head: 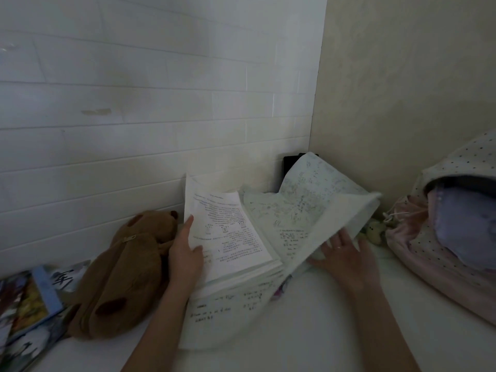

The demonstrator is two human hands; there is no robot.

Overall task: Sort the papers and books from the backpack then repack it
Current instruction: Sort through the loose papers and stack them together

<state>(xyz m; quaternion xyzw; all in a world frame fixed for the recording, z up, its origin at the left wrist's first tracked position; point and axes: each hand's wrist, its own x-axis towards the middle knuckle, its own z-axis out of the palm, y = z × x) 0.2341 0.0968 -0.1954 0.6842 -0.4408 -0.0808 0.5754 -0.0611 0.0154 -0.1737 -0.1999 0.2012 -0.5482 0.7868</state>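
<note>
While left hand (185, 253) grips papers (228, 232), right hand (346, 253) lifts sheets.

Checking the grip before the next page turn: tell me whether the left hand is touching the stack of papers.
Touching. The head view shows the left hand holding the stack of papers at its left edge, thumb lying on the top printed sheet, fingers behind.

One stack of papers (241, 237), one brown plush dog (126, 272), one backpack (456, 237), two hands (185, 253).
</note>
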